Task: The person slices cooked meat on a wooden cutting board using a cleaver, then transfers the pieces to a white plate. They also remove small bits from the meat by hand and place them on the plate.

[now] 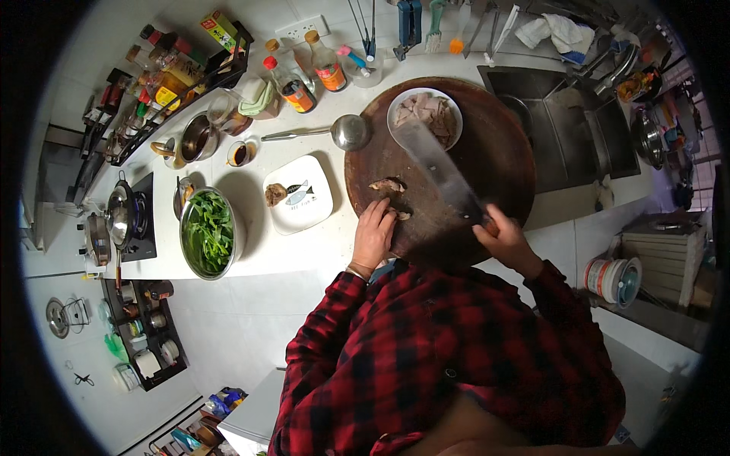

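Observation:
My right hand (503, 236) grips the handle of a broad cleaver (442, 174), whose blade slants up and left over the round wooden chopping board (496, 131). The blade is slightly blurred, and its tip overlaps the rim of a white bowl (456, 139) of sliced meat (425, 109). At the board's left edge my left hand (373, 233) holds down a small piece of meat (404, 216), partly hidden under the fingers. Another browned meat piece (387, 184) lies on the board just beyond those fingertips.
A steel ladle (349, 132) leans on the board's left rim. Left of it are a square plate (308, 214) with a brown chunk (276, 194) and a steel pot (238, 228) of cut greens (210, 231). Sauce bottles (296, 94) stand behind; a sink (570, 137) is right.

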`<state>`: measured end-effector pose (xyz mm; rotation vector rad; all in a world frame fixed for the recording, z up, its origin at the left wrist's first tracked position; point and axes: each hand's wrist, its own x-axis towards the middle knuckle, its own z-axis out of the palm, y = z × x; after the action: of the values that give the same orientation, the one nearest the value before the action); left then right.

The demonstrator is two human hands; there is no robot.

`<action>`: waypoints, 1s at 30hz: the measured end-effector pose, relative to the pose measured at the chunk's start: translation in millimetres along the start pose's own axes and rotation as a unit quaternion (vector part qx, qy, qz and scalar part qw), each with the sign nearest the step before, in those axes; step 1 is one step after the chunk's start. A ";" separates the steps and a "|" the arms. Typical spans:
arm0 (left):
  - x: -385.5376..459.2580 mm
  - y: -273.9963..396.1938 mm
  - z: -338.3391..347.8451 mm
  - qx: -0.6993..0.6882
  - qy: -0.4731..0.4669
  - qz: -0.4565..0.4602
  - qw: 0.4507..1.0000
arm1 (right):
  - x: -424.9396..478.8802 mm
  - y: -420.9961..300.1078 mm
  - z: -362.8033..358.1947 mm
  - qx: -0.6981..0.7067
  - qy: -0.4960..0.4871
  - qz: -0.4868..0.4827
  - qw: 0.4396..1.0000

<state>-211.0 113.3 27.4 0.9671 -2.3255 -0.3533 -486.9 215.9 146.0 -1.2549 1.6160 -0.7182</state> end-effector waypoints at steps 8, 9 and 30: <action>38.0 -26.0 -5.3 0.004 -0.083 0.001 0.997 | -28.4 68.2 8.1 -0.067 0.232 0.009 0.970; 51.8 -28.0 -2.8 0.003 -0.050 0.048 0.998 | -26.6 72.1 8.8 -0.073 0.254 0.015 0.964; 184.0 4.9 34.7 -0.052 -0.045 0.093 0.993 | 1.8 115.5 31.8 -0.098 0.241 -0.048 0.964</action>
<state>-338.4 -13.9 79.1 0.6921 -2.4298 -0.4443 -504.0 252.3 33.1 -1.3765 2.0720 -1.0015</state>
